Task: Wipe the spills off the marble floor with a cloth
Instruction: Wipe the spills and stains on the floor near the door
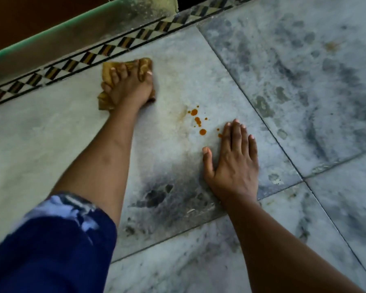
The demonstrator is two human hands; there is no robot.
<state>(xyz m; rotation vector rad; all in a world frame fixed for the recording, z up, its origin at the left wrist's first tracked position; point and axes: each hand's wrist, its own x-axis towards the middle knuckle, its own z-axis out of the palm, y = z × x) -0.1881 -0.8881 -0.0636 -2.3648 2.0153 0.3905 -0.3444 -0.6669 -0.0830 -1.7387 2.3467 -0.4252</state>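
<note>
Head view, looking down: left hand (129, 85) pressed on a bunched yellow-brown cloth (106, 81), fingers (114, 76) curled over and clamped on the folds, palm bearing down against the marble floor (51, 127). Held bunched, presumably, to keep a thick pad under the palm and soak rather than smear. Blue sleeve (51, 240) pushed up the forearm, likely to stay clear of the wet.

Right hand (232, 163) laid flat and open on the tile, fingers spread, holding nothing; placed so, by the look of it, as a prop for body weight while reaching forward.

Orange spill drops (197, 121) sitting between the two hands: down and to the right of the cloth grip, well apart from it, and just beside the right hand's fingertips (228, 125), one small drop nearly touching. Faint yellowish streak (181, 117) alongside the drops, toward the cloth, possibly a smear from wiping. Patterned border strip (72, 64) just beyond the cloth, on the far side of the grip.

Spill plainly not yet cleared. Next move probably a sweep of the cloth back toward the drops, with care not to drag the orange under the bracing palm.
</note>
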